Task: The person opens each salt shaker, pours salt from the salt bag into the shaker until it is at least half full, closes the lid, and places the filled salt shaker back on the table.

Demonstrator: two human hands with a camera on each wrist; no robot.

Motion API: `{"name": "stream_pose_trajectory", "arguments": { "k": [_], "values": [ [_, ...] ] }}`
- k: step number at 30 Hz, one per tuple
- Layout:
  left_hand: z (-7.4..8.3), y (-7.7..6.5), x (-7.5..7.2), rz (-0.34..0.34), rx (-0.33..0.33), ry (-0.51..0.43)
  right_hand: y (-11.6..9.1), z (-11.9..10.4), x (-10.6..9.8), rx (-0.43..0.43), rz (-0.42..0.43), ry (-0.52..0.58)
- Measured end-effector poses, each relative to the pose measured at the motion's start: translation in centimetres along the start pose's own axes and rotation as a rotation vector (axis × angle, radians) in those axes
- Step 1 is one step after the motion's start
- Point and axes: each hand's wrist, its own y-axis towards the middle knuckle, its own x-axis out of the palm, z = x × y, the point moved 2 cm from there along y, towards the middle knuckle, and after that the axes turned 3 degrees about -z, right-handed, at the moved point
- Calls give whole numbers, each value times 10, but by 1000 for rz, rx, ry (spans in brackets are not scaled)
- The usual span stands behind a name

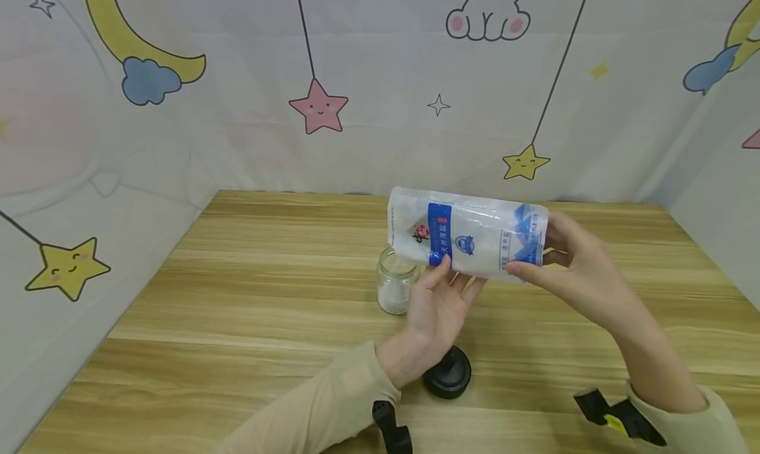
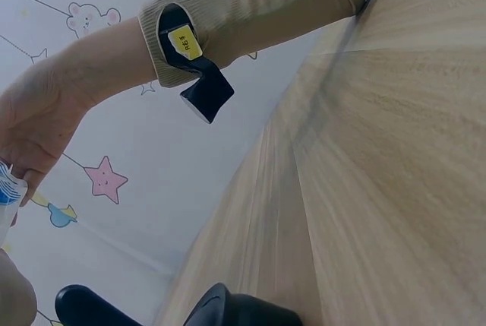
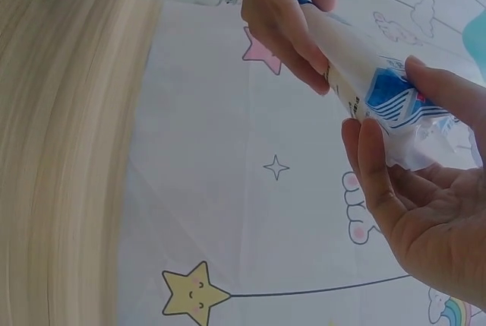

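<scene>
A white and blue salt bag [image 1: 477, 236] lies tilted on its side in the air, its left end over a glass jar [image 1: 394, 295] that holds white grains. My left hand [image 1: 436, 309] holds the bag from below near that end, thumb on the front and fingers behind. At the other end my right hand [image 1: 584, 269] grips the bag between thumb and fingers; the right wrist view shows this right hand [image 3: 433, 197] curled round the crinkled plastic. The left forearm partly hides a black round lid [image 1: 448, 378] on the table.
A wood-grain table [image 1: 237, 309] stands under the hands. Behind it hangs a pale cloth [image 1: 380, 144] printed with stars and moons, which also runs along both sides. Black straps sit at both cuffs.
</scene>
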Motion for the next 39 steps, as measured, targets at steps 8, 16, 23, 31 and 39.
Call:
{"name": "stream_pose_trajectory", "arguments": {
  "k": [8, 16, 23, 31, 39],
  "values": [
    [0, -1, 1, 0, -8, 9, 1, 0, -1, -3, 16, 14],
    [1, 0, 2, -13, -14, 25, 1, 0, 0, -14, 40, 18],
    [1, 0, 0, 9, -21, 11, 1, 0, 1, -21, 41, 22],
    [1, 1, 0, 24, -20, 6, 0, -2, 2, -81, 74, 41],
    [0, 0, 1, 22, -18, 3, 0, -3, 2, -105, 90, 29]
  ]
}}
